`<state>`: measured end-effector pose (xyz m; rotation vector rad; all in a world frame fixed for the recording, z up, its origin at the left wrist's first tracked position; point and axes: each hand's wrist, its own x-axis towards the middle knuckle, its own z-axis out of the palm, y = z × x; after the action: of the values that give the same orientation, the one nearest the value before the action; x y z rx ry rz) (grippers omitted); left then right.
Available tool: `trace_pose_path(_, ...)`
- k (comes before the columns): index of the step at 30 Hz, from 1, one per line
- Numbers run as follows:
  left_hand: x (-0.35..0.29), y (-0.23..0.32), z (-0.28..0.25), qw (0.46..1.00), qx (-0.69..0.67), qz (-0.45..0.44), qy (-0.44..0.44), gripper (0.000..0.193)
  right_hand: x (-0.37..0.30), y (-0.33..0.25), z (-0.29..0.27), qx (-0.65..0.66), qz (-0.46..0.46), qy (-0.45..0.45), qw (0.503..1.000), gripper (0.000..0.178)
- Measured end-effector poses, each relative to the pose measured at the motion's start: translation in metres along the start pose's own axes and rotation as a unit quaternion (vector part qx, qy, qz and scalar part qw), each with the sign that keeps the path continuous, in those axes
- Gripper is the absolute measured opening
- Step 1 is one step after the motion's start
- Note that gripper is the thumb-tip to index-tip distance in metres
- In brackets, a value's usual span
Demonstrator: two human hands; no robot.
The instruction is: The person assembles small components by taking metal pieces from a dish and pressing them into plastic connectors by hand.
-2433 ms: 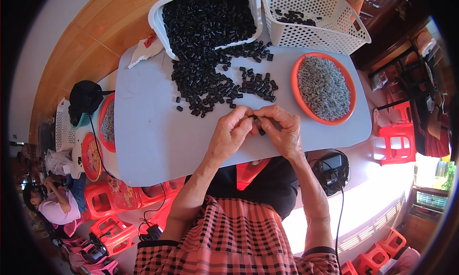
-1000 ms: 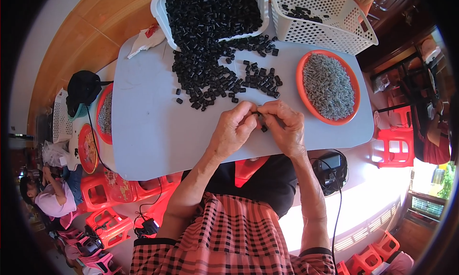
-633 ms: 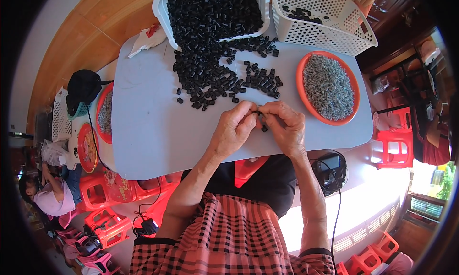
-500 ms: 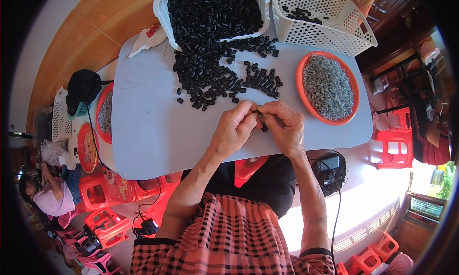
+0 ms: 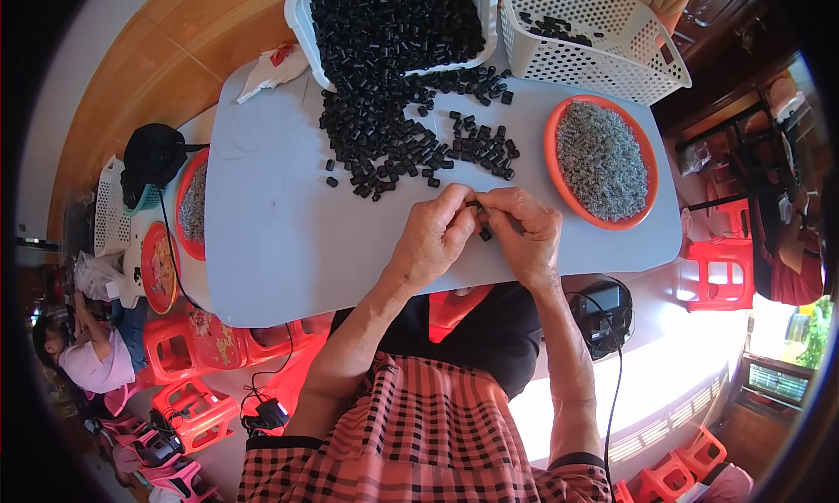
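Above the table's near edge, my left hand (image 5: 432, 239) and my right hand (image 5: 528, 241) meet fingertip to fingertip. Both are closed in a pinch on a small black plastic piece (image 5: 474, 205), mostly covered by the fingers. A second black piece (image 5: 486, 235) shows just under my right fingers; whether it is held or lies on the table I cannot tell. Beyond the hands spreads a loose heap of black plastic pieces (image 5: 384, 145), spilling from a white tub (image 5: 301, 31). To the right, an orange-red bowl (image 5: 551, 145) holds many tiny grey, shiny parts (image 5: 603, 162).
A white perforated basket (image 5: 603, 70) with several black pieces stands at the back right of the grey-blue table (image 5: 271, 241). A crumpled white bag (image 5: 273, 70) lies back left. Red stools (image 5: 197, 414) and a seated person (image 5: 92, 354) are at left; a black cabled device (image 5: 601, 315) is below right.
The hands stay pinched together on the black piece, with only a slight shift of the fingers. The whole view has moved slightly.
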<state>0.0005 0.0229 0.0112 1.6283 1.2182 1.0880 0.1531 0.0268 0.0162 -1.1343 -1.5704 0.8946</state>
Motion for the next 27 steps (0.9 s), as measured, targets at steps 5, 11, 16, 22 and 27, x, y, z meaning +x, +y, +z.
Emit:
trace_pose_path(5, 0.0, 0.003, 0.003, 0.999, 0.018, -0.031, 0.005, 0.011, 0.0, 0.001, 0.002, -0.056, -0.057, 0.017, 0.997, 0.018)
trace_pose_path(11, 0.001, 0.0, 0.001, 0.999, 0.042, 0.001, 0.0, 0.012, 0.0, 0.007, 0.002, 0.005, -0.004, 0.005, 1.0, 0.018)
trace_pose_path(16, 0.002, 0.003, 0.002, 1.0, 0.003, 0.002, 0.01, 0.006, -0.001, 0.01, 0.002, 0.066, 0.016, 0.003, 0.998, 0.018)
trace_pose_path(22, 0.001, 0.003, 0.005, 1.0, 0.0, 0.003, 0.031, 0.005, 0.0, 0.006, 0.005, -0.044, -0.041, 0.016, 0.998, 0.018)
trace_pose_path(27, -0.001, 0.0, 0.005, 0.999, 0.005, 0.015, 0.033, 0.006, -0.001, 0.004, 0.005, -0.108, -0.095, 0.028, 0.989, 0.019)
